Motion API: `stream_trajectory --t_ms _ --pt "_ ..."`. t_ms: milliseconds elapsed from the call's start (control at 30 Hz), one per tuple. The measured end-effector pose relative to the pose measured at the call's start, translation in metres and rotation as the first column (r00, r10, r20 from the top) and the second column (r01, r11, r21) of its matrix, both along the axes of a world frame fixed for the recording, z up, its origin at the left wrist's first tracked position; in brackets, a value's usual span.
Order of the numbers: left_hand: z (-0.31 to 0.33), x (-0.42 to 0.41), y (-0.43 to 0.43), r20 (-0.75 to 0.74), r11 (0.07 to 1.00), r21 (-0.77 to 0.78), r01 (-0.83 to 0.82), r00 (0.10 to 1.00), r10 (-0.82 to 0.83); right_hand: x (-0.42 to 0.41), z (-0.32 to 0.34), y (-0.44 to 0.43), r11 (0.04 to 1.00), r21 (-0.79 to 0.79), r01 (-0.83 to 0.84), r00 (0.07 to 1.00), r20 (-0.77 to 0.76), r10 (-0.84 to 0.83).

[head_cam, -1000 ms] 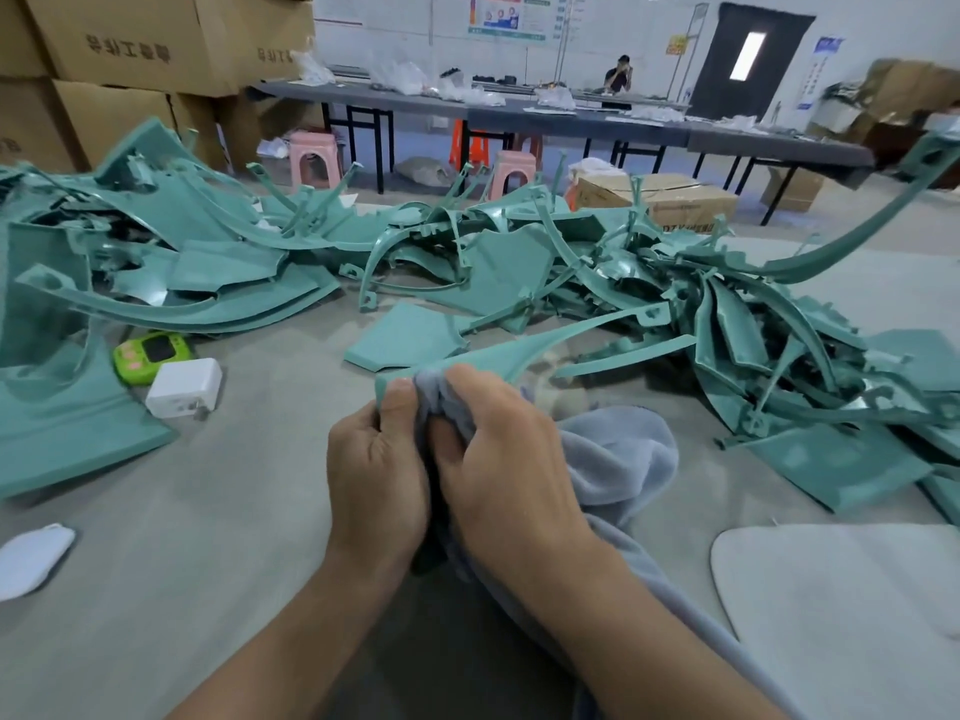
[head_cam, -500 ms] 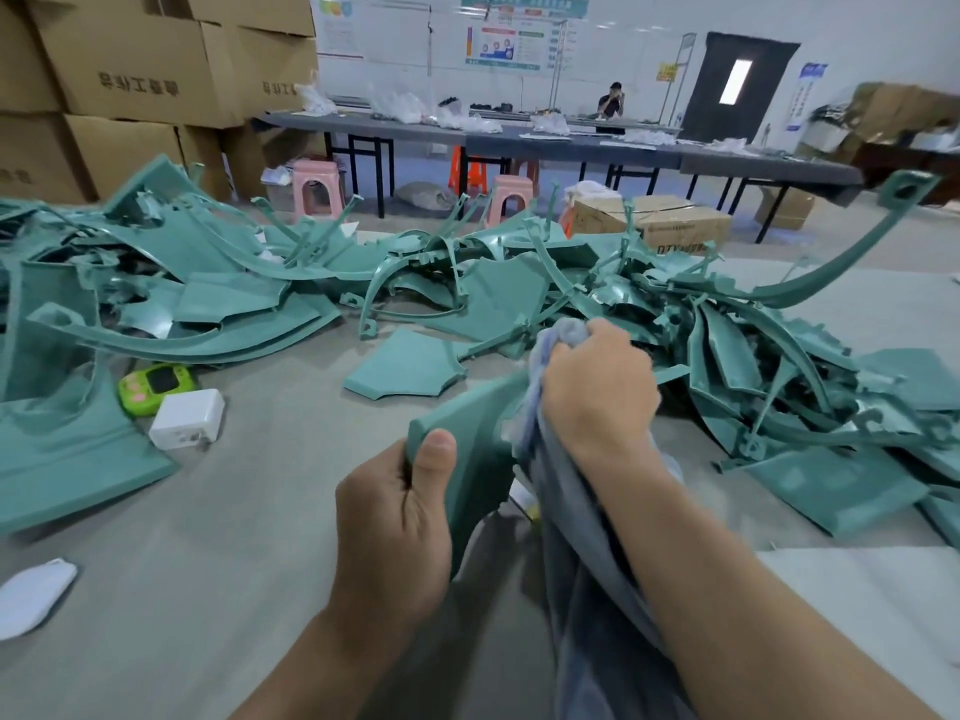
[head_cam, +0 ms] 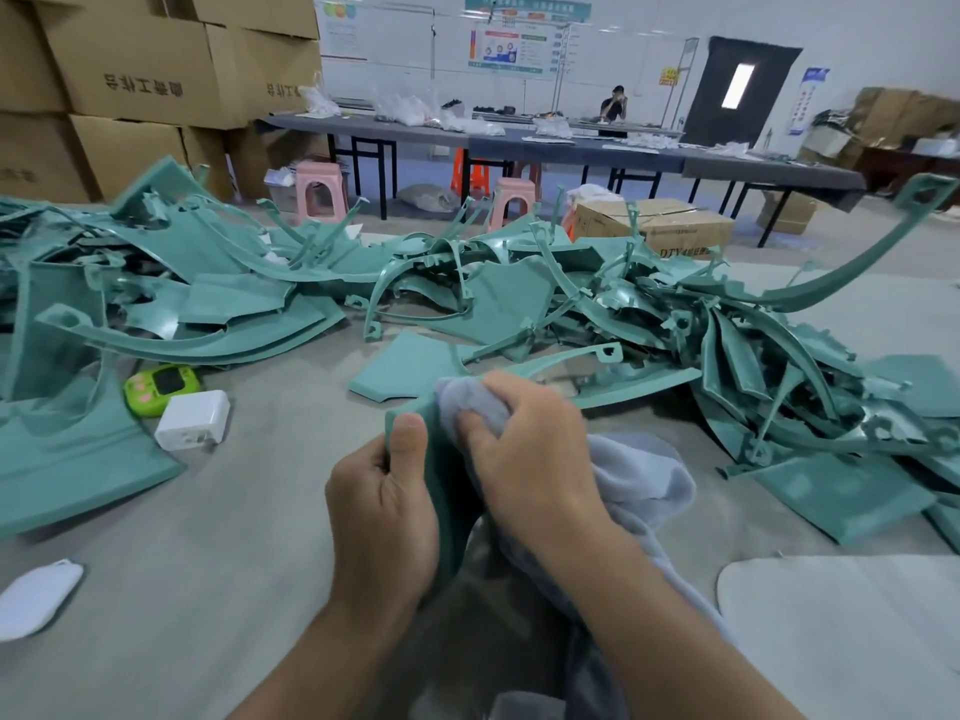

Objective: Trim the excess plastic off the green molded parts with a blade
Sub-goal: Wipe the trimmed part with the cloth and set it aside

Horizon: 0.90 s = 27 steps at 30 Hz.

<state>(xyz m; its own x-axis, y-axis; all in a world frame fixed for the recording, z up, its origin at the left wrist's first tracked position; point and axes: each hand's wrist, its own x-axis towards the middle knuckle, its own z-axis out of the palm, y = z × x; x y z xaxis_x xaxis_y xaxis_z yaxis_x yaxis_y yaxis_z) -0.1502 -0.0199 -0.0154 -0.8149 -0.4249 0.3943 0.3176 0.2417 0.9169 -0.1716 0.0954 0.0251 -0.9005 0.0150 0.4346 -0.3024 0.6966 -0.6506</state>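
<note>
Tabletop (head_cam: 218, 537) in grey bears a sprawling heap of green molded parts (head_cam: 493, 298) across its far side. Nearer, a grey cloth (head_cam: 644, 480) is bunched in the right hand (head_cam: 530, 459) against a long green part (head_cam: 639, 381). The left hand (head_cam: 382, 517) pinches that part's near end, thumb on top.

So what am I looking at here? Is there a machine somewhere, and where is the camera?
No machine: these are a person's two bare hands, filmed by a camera worn on the head, looking forward and down. The left hand grips a green molded part, thumb on top. The right hand holds a grey-blue cloth bunched against it. On the grey table lie a big pile of green parts, a small green gadget and a white block beside it. No blade shows.
</note>
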Motion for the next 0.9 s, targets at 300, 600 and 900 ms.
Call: stream_trajectory --t_ms 300,600,900 --pt "0.001 -0.006 -0.007 0.097 0.967 0.255 -0.008 0.995 -0.017 0.032 -0.007 0.002 0.941 0.308 -0.137 0.989 -0.015 0.149" --pt "-0.001 -0.012 -0.011 0.099 0.953 0.285 -0.102 0.992 0.077 0.04 -0.011 -0.002 0.93 0.358 -0.076 0.989 0.149 0.023" --pt "0.001 -0.008 -0.001 0.081 0.935 0.353 -0.022 0.997 -0.007 0.035 -0.001 -0.02 0.986 0.164 -0.009 0.995 -0.101 0.026"
